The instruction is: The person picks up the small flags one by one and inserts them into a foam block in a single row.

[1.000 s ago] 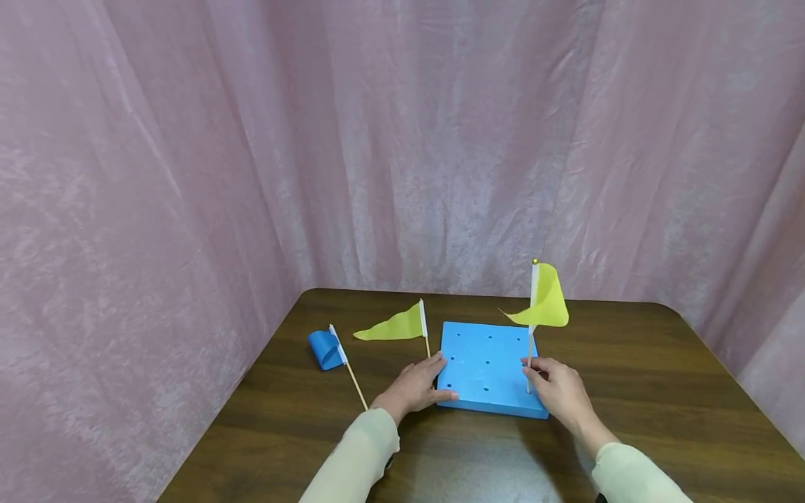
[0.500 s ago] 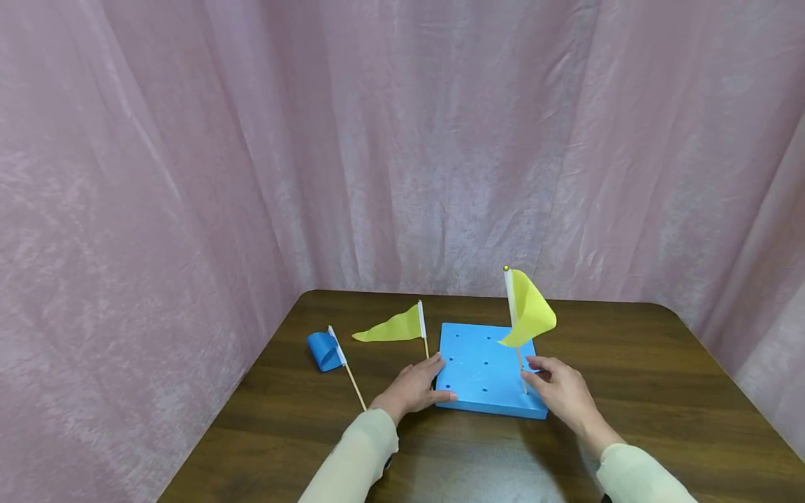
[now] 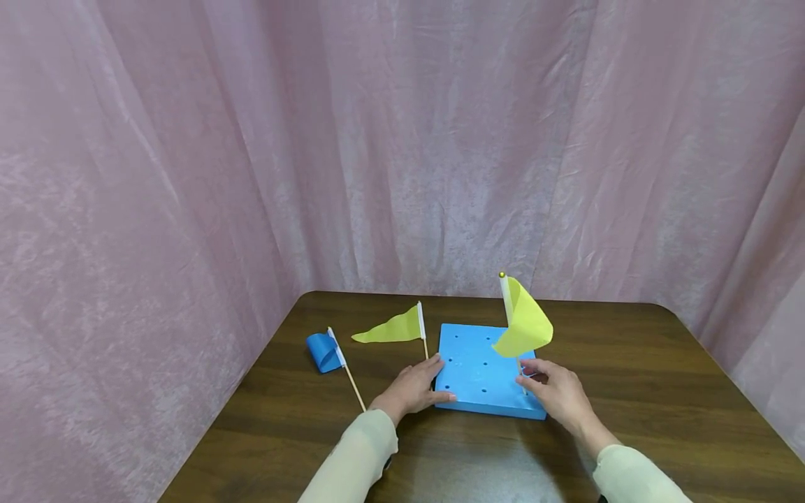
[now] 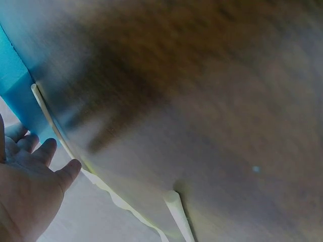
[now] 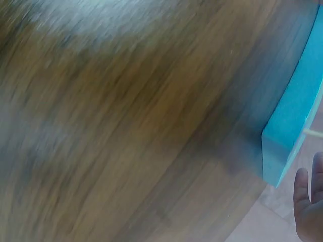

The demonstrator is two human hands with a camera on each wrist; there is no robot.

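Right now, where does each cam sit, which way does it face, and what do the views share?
Head: worn on the head, faces forward and down at the table and the pink curtain; shows both sleeves, the left hand on the blue block, the right hand at the yellow flag.
Left wrist: low, blurred; shows the wood, a blue edge and the left hand's fingers.
Right wrist: low, blurred; shows the wood, the block's corner and fingertips.
Shared: the table and the blue block appear in all three.

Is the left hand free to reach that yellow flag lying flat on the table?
Probably yes. The left hand rests on the blue block's left edge holding nothing, and the lying yellow flag's stick ends just beyond its fingertips, with nothing in between.
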